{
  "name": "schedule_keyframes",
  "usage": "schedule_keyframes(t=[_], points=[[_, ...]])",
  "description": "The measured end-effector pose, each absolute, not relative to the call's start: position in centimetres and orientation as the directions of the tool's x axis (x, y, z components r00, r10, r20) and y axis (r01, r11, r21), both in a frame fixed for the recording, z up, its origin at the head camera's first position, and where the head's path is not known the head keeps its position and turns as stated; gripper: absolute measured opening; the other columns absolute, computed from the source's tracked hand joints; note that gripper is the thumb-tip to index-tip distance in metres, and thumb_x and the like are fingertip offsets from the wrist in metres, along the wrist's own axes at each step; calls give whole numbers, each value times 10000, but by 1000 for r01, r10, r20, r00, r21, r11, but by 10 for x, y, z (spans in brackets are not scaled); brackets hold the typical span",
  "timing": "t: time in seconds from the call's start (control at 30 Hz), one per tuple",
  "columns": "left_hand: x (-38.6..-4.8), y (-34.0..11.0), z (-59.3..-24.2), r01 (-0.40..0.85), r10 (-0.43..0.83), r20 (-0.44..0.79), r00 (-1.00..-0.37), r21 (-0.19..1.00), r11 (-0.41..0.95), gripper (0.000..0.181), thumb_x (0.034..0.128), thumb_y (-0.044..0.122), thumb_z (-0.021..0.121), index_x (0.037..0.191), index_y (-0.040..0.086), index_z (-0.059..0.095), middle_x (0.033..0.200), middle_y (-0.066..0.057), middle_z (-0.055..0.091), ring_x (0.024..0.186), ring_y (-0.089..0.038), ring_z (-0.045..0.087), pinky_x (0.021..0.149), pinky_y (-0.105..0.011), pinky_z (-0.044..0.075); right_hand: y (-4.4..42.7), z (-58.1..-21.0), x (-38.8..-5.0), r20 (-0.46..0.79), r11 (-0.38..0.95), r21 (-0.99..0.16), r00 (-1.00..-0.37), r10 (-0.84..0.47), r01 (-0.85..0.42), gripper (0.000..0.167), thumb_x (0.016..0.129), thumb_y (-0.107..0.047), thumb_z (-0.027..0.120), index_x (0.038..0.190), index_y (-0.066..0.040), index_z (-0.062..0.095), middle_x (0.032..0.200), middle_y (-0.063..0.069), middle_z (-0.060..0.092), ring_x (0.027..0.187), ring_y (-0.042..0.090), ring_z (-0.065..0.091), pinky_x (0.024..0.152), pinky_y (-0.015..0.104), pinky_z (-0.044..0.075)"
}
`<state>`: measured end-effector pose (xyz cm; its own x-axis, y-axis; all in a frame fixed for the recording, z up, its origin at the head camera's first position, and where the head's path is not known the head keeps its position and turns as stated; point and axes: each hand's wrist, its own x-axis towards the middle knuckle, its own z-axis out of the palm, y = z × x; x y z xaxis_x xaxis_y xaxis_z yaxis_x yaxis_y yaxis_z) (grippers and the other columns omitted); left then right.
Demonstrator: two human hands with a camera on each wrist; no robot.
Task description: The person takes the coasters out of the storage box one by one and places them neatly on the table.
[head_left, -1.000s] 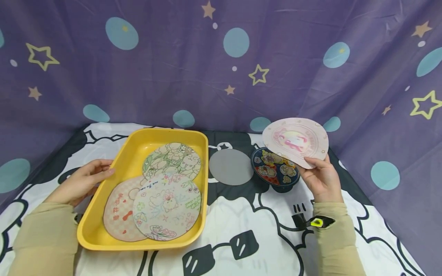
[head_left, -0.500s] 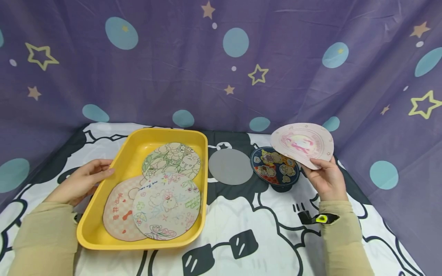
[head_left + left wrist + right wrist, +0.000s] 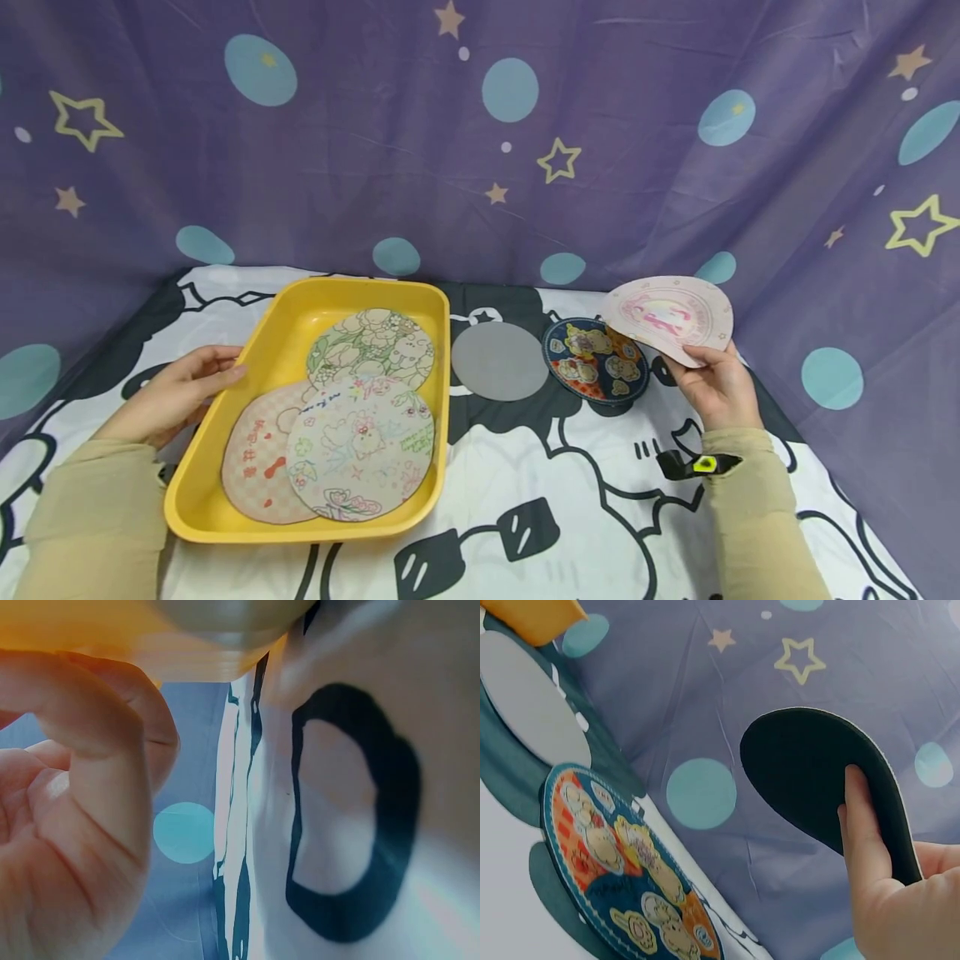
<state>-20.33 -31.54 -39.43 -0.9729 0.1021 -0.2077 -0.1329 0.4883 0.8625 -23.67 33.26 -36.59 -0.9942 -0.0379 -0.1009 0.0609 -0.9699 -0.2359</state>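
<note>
My right hand [image 3: 716, 383] pinches the edge of a pink round mouse pad [image 3: 667, 315], thumb on the printed face and fingers beneath. The right wrist view shows the pad's black underside [image 3: 802, 769], bent into a curve. It hangs above the table, partly over the far right edge of a dark blue round mouse pad [image 3: 596, 361] with cartoon figures. My left hand [image 3: 176, 392] grips the left rim of a yellow tray [image 3: 300, 308]. Inside lie a green floral round pad [image 3: 375, 342], a pink checked one [image 3: 258, 467] and a white doodled one [image 3: 363, 450], overlapping.
A plain grey disc [image 3: 501, 362] lies between the tray and the dark blue pad, close to both. The table has a black-and-white cartoon cloth [image 3: 525, 467]. Behind it hangs a purple curtain [image 3: 420, 167] with stars and dots.
My right hand has moved right and slightly lower with the pink mouse pad, uncovering more of the dark blue one. The left hand and the tray hold nearly still.
</note>
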Motion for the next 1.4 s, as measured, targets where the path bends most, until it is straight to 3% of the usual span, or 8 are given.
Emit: schedule_keyframes(t=[0.37, 0.7, 1.1, 1.4], points=[[-201, -316, -395, -136, 96, -209, -973, 859, 493, 778, 1028, 467, 464, 1517, -64, 173, 1405, -244, 389, 927, 16, 576, 788, -259, 566, 346, -372, -247, -120, -974, -223, -993, -13, 40, 1037, 877, 309, 218, 1448, -543, 371, 1614, -121, 226, 1497, 171, 161, 1153, 496, 237], [-201, -317, -396, -145, 100, -220, -970, 863, 484, 785, 1028, 471, 461, 1521, -63, 164, 1421, -248, 377, 933, 17, 579, 797, -263, 567, 365, -377, -255, -133, -981, -193, -991, -6, 31, 1109, 853, 324, 179, 1433, -608, 332, 1607, -175, 196, 1492, 134, 158, 1154, 514, 269], [-203, -316, -396, -141, 99, -213, -972, 867, 478, 788, 1025, 468, 473, 1514, -71, 172, 1404, -248, 388, 928, 15, 582, 796, -271, 570, 381, -385, -262, -167, -981, -194, -986, 16, 17, 1162, 838, 337, 172, 1427, -662, 264, 1600, -213, 146, 1479, 102, 134, 1178, 470, 143], [-203, -315, -395, -137, 93, -207, -974, 862, 489, 781, 1024, 468, 476, 1515, -64, 182, 1398, -243, 395, 926, 14, 579, 791, -267, 567, 388, -392, -268, -258, -983, -181, -964, 58, -11, 1113, 873, 318, 212, 1404, -654, 327, 1573, -238, 210, 1466, 76, 188, 1177, 476, 214]])
